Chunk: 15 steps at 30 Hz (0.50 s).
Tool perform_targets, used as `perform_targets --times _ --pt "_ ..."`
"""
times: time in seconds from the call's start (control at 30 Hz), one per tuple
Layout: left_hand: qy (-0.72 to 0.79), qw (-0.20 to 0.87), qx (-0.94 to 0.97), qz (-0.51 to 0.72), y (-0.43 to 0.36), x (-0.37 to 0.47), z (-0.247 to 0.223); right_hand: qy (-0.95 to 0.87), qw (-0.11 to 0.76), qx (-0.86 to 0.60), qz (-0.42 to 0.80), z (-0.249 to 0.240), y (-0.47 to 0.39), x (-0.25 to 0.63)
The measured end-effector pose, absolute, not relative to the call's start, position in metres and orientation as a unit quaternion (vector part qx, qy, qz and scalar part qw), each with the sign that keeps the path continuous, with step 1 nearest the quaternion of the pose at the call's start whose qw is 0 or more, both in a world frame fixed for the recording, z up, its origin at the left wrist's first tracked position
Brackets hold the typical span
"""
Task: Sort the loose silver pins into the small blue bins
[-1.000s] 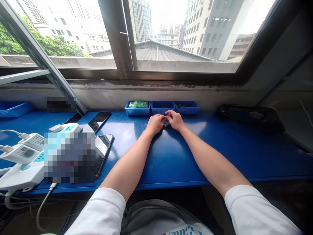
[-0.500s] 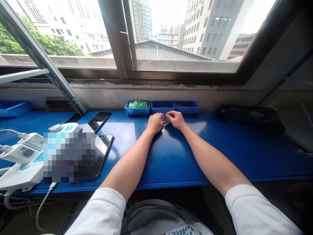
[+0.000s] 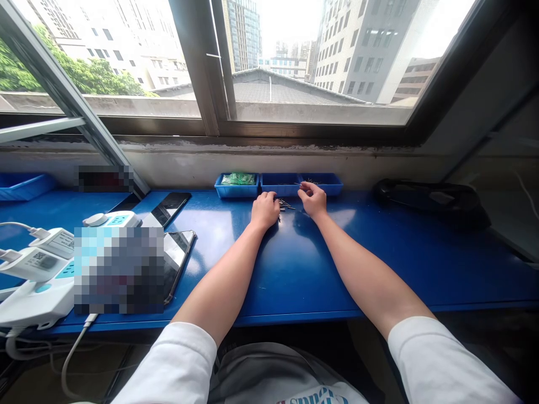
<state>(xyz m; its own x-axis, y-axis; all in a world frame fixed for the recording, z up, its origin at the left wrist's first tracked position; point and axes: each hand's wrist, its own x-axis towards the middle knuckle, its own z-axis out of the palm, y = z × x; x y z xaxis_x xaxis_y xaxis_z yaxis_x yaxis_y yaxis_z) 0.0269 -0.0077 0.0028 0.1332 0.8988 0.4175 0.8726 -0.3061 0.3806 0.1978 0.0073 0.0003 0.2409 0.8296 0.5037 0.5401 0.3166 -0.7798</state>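
Note:
A small pile of thin metal pieces [image 3: 286, 206] lies on the blue table [image 3: 295, 269]. Beside its left edge rests my left hand [image 3: 265, 210], fingers curled; whether it grips a piece is hidden. My right hand [image 3: 313, 199] is pinched on a thin metal piece [image 3: 298, 184] in front of the bins. Three blue bins stand in a row behind the hands: the left bin [image 3: 236, 192] holds green packets [image 3: 238, 178], the middle bin [image 3: 278, 191] a few dark small bits, and the right bin [image 3: 332, 189] small dark metal parts.
At the left are a white power strip [image 3: 46, 300] with plugs and cables, a phone [image 3: 172, 207], another dark-screened device [image 3: 181, 252] and a blue tray [image 3: 25, 188]. A black bag-like object [image 3: 433, 202] lies at the right back. A window is behind the table.
My right hand has moved right and slightly up, away from the pile and my left hand, with a thin piece in its fingers. My left hand has barely moved.

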Motion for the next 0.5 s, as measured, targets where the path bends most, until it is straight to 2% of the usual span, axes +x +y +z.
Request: perform_targets --times 0.23,0.5 --pt "0.598 0.029 0.754 0.269 -0.007 0.026 0.000 -0.612 0.442 -0.655 0.017 -0.003 0.011 0.207" --pt "0.602 0.039 0.757 0.251 -0.006 0.026 -0.003 -0.628 0.375 -0.681 -0.003 -0.015 0.017 0.207"
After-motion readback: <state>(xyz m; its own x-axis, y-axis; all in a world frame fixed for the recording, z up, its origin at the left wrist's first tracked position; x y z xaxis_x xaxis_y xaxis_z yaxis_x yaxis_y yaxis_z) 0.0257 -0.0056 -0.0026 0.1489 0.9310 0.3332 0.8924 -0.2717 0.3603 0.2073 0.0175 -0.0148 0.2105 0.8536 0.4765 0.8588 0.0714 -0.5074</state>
